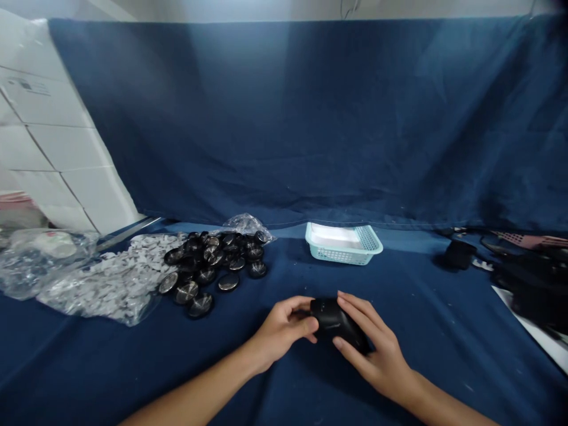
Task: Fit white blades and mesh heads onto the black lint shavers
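Both my hands meet low in the middle of the view, over the blue cloth point(248, 390). Between them is a black rounded plastic casing point(335, 319), perhaps a computer mouse. My left hand point(281, 325) grips its left end, and my right hand point(370, 349) wraps its right side, with the fingers over the top. Part of the casing is hidden by my fingers. To the left of my left hand lies a heap of round black discs with shiny metal faces point(213, 260), the nearest a short way from my fingers.
A clear bag of small white pieces point(115, 284) lies left of the discs. A pale turquoise plastic basket point(344, 244) stands ahead of my hands. Black cables and dark items point(532, 284) lie at the right. A blue cloth backdrop point(284, 118) hangs behind.
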`<state>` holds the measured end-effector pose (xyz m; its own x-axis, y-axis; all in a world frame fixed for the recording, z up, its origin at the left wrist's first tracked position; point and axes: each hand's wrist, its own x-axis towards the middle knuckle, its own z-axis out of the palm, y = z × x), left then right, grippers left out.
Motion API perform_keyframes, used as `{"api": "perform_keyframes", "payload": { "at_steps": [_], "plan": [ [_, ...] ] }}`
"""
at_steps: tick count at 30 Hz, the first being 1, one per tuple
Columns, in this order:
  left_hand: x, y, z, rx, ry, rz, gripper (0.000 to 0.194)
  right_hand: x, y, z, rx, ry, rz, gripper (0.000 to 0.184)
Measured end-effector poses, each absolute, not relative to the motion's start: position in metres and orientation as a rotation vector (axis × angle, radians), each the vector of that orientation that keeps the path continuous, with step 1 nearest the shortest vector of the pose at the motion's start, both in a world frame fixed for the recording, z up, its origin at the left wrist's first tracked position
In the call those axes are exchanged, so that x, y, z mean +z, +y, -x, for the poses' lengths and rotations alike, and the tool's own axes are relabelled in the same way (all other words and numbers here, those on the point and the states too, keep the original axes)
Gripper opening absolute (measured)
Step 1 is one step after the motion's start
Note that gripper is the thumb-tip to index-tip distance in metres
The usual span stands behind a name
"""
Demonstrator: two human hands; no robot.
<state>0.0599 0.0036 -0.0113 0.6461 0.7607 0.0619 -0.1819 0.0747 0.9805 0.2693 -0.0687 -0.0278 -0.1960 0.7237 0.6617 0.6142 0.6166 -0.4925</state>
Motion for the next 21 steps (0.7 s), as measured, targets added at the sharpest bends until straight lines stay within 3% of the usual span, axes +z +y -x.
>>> {"api": "perform_keyframes", "payload": {
  "at_steps": [4,13,17,21],
  "plan": [
    [-0.012,-0.001,-0.061,0.852,0.612,-1.477,0.061,-0.029,-0.067,-0.270,0.325,-1.849,1.136,0.056],
    [-0.008,-0.014,-0.064,1.113,0.627,-1.761,0.056,-0.029,-0.072,-0.265,0.677,-1.618,1.209,0.052],
    [-0.008,-0.012,-0.061,1.043,0.620,-1.748,0.061,-0.024,-0.081,-0.255,0.795,-1.472,1.255,0.054],
    [-0.008,-0.009,-0.059,0.899,0.657,-1.739,0.060,-0.016,-0.087,-0.239,1.167,-1.118,1.241,0.064]
  ]
}}
